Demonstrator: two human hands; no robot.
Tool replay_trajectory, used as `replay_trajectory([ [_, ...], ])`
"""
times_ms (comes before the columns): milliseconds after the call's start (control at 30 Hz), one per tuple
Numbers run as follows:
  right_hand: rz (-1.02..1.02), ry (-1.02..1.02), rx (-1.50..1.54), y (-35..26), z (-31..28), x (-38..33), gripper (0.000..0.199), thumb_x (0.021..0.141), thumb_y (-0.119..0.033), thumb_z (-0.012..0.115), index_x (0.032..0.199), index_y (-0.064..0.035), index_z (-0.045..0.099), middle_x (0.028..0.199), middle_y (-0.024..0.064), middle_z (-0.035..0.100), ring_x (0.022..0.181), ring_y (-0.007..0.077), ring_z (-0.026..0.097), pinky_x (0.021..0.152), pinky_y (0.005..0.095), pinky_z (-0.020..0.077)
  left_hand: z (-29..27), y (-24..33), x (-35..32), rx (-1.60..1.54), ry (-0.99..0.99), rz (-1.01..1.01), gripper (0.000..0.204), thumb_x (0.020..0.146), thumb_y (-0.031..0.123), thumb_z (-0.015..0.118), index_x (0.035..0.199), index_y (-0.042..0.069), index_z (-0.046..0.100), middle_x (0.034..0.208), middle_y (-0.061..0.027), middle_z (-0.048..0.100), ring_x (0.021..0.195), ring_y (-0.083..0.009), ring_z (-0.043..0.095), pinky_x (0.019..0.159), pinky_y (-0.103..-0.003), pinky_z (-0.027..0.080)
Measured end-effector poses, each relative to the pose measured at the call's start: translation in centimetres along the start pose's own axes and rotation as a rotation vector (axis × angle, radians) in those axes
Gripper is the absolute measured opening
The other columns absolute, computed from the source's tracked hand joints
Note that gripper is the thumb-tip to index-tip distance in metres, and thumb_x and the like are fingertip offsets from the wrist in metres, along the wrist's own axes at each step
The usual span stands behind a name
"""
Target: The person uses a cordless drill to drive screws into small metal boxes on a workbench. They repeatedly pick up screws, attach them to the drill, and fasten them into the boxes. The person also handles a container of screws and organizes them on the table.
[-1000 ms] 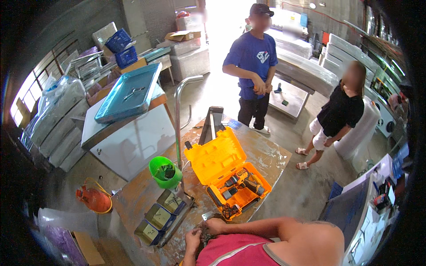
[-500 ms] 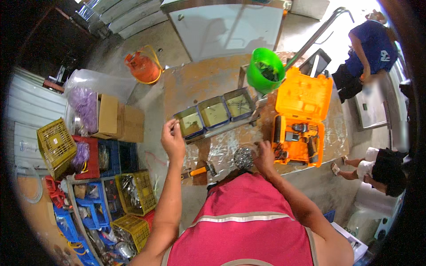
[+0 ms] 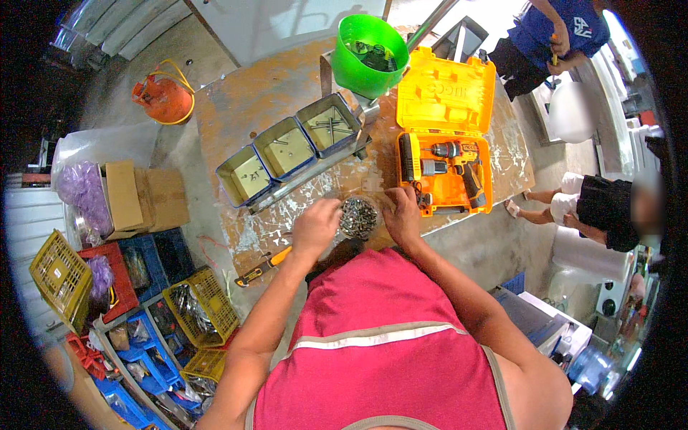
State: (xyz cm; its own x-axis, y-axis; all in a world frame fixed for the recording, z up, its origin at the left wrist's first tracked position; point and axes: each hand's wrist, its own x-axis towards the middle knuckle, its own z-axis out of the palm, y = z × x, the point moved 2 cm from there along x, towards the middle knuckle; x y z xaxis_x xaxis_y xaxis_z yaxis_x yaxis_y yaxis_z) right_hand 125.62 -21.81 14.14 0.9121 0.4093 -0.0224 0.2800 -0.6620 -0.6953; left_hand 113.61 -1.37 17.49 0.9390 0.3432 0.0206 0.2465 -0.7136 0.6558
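Note:
A round container of small metal fasteners (image 3: pixel 358 218) stands at the near edge of the table, between my two hands. My left hand (image 3: pixel 317 226) is at its left side, fingers pinched together at the tips. My right hand (image 3: pixel 403 217) is on its right, with fingers curled in; whatever either hand holds is too small to make out. Beyond them, three blue-rimmed bins stand in a slanted row: the left bin (image 3: pixel 231 188) and middle bin (image 3: pixel 294 161) hold a few small fasteners, the right bin (image 3: pixel 320 137) several long bolts.
An open orange case (image 3: pixel 446 97) with a cordless drill (image 3: pixel 469 168) lies right of my hands. Behind the bins stands a green bucket (image 3: pixel 356 72) with dark parts. A yellow-and-black hand tool (image 3: pixel 264 267) lies at the table's near left edge. Two people are at the right.
My left hand has come away from the left bin, over to the fastener container. My right hand stays beside the container. The view has shifted, so the table sits further left and higher.

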Motion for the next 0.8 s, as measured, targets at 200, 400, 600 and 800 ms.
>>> replay_trajectory([
  [200,0.018,0.02,0.076,0.6,-0.4,0.1,0.028,0.082,-0.001,0.075,0.109,-0.005,0.068,0.111,0.017,0.06,0.102,0.0376,0.065,0.086,0.0429,0.0552,8.3,0.4,0.4,0.313,-0.324,0.07,0.014,0.094,0.017,0.059,0.098,0.009,0.07,0.099,-0.0154,0.068,0.092,-0.0388,0.071,0.074,-0.051,0.06],
  [400,-0.129,0.061,0.099,2.1,0.4,0.1,0.024,0.082,-0.004,0.073,0.105,-0.0059,0.068,0.103,0.0166,0.061,0.098,0.0384,0.063,0.082,0.047,0.0531,9.3,0.0,0.9,0.492,-0.442,0.179,0.015,0.09,0.009,0.059,0.094,0.007,0.074,0.103,-0.0172,0.069,0.092,-0.0367,0.073,0.073,-0.049,0.061],
  [600,0.014,-0.109,0.112,2.9,1.1,0.1,0.027,0.084,-0.01,0.072,0.111,-0.0112,0.066,0.111,0.017,0.058,0.107,0.0418,0.062,0.087,0.0511,0.0528,8.6,0.6,1.0,0.615,-0.494,0.265,0.019,0.093,0.012,0.057,0.1,0.011,0.075,0.103,-0.0143,0.069,0.096,-0.0341,0.071,0.076,-0.047,0.06],
  [800,-0.068,-0.225,0.053,1.5,0.2,0.8,0.03,0.089,-0.013,0.07,0.119,-0.0139,0.065,0.119,0.0163,0.056,0.113,0.0418,0.062,0.089,0.0526,0.0532,8.8,0.4,1.5,0.594,-0.535,0.331,0.021,0.095,0.014,0.056,0.108,0.011,0.072,0.106,-0.016,0.07,0.098,-0.038,0.071,0.075,-0.052,0.058],
])
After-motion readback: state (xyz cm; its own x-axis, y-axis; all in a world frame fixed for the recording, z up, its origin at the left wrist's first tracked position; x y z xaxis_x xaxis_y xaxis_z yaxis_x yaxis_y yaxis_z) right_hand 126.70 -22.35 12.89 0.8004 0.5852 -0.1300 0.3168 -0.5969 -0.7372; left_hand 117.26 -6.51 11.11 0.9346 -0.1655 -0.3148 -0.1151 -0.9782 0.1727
